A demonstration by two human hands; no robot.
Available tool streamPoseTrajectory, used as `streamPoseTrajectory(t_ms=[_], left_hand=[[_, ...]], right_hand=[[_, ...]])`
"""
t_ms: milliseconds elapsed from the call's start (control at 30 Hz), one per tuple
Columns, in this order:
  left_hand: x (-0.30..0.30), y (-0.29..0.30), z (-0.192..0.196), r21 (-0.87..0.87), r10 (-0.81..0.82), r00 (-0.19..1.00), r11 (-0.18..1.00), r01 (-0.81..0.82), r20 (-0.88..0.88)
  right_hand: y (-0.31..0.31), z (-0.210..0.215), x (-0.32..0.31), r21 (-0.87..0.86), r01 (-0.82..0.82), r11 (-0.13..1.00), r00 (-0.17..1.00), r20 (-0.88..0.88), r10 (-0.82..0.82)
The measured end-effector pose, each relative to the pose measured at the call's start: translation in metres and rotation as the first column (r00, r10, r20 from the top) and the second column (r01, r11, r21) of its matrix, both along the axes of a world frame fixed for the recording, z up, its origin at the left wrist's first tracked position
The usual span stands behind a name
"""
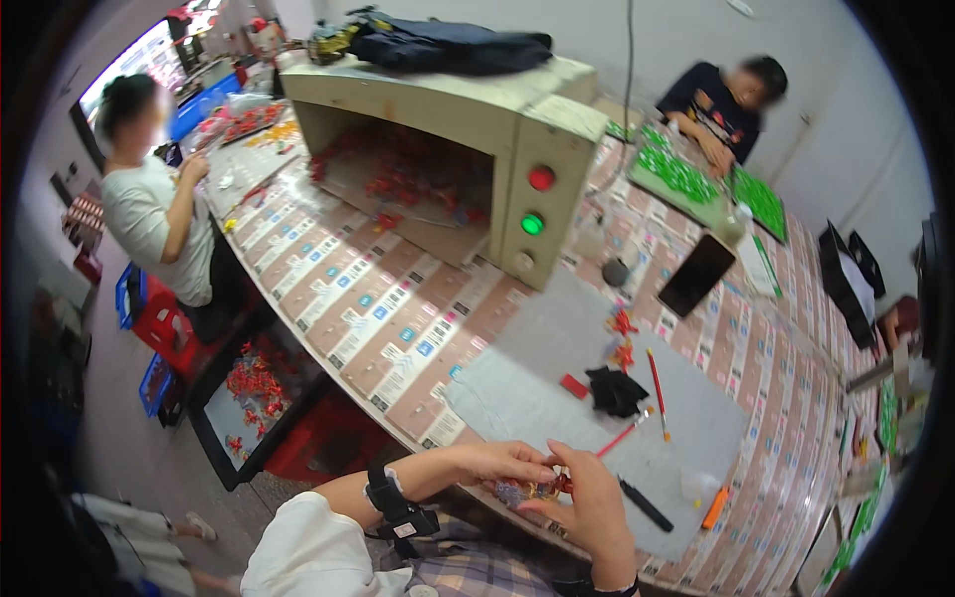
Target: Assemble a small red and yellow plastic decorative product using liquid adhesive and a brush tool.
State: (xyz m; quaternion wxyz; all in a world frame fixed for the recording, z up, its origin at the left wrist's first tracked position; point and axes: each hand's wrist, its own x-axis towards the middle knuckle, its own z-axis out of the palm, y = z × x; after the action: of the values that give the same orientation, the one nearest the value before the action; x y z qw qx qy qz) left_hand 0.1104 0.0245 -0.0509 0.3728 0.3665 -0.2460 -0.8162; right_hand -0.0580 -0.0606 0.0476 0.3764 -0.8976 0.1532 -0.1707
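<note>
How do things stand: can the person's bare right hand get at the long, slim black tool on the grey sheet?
Probably yes: the bare right hand is close to the long, slim black tool with nothing visible between them, though it seems busy with a small, shiny red piece.

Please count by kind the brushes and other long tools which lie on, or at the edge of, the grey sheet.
Red-handled brushes: 2
Black tool: 1
Orange tool: 1
Total: 4
</note>
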Motion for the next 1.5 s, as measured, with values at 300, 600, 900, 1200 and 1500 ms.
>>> streamPoseTrajectory(t_ms=[300,600,900,1200,1500], left_hand=[[0.164,-0.009,0.023,-0.148,0.602,0.535,0.734,-0.663,0.592],[0.247,-0.081,0.085,-0.669,0.922,0.031,0.303,-0.678,0.386],[0.079,-0.024,0.060,-0.460,0.755,0.616,0.640,-0.616,0.225],[-0.034,-0.018,0.064,-0.052,0.489,0.858,0.863,-0.502,-0.155],[-0.074,-0.029,0.053,0.159,0.389,0.879,0.920,-0.358,-0.276]], right_hand=[[-0.018,-0.030,-0.032,0.004,0.350,0.937,0.935,0.053,-0.350],[0.006,-0.025,-0.030,0.013,0.265,0.964,0.964,0.026,-0.265],[-0.003,-0.039,-0.034,0.115,0.324,0.939,0.938,0.086,-0.335],[0.003,-0.026,-0.033,0.591,0.283,0.755,0.884,0.145,-0.444],[0.004,-0.036,-0.061,0.752,0.224,0.620,0.851,0.159,-0.501]])
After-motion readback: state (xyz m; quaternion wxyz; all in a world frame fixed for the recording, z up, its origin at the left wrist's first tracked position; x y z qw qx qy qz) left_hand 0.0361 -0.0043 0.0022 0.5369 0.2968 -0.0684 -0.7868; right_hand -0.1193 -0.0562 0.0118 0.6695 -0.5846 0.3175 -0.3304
